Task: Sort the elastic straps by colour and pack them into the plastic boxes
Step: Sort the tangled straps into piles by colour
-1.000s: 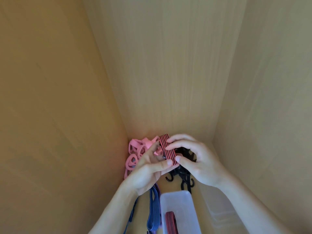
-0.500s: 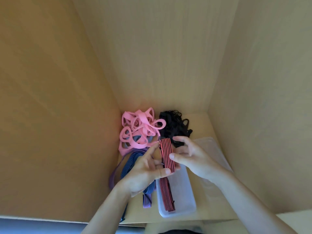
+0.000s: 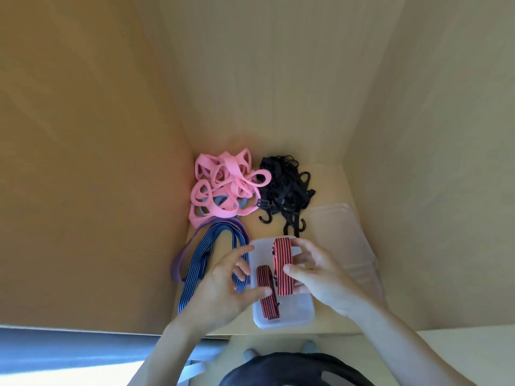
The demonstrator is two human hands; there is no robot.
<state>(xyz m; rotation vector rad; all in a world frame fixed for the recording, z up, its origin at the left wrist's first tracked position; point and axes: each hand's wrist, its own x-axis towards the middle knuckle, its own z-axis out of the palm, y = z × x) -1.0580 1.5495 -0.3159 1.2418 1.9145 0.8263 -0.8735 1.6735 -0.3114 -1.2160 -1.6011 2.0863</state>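
Observation:
A folded red-and-black striped strap [image 3: 282, 263] is pinched between the thumb and fingers of my right hand [image 3: 320, 277], just over the far end of a clear plastic box [image 3: 295, 316]. A second red striped strap [image 3: 267, 295] lies inside that box. My left hand [image 3: 223, 285] hovers at the box's left side with its fingers loosely spread, gripping nothing; its thumb reaches to the strap lying in the box. Behind the box are a pink strap pile [image 3: 223, 188] and a black strap pile [image 3: 287, 185] with hooks. A blue striped strap [image 3: 200, 263] lies to the left.
All this sits on a narrow wooden shelf floor walled in on the left, back and right. A purple strap [image 3: 181, 263] lies under the blue one. Another clear plastic box [image 3: 342, 238] sits at the right, behind my right hand. The shelf's front edge runs just below the box.
Both hands came down from the piles toward the box. My left hand let go of the folded red strap, which my right hand alone now holds over the box.

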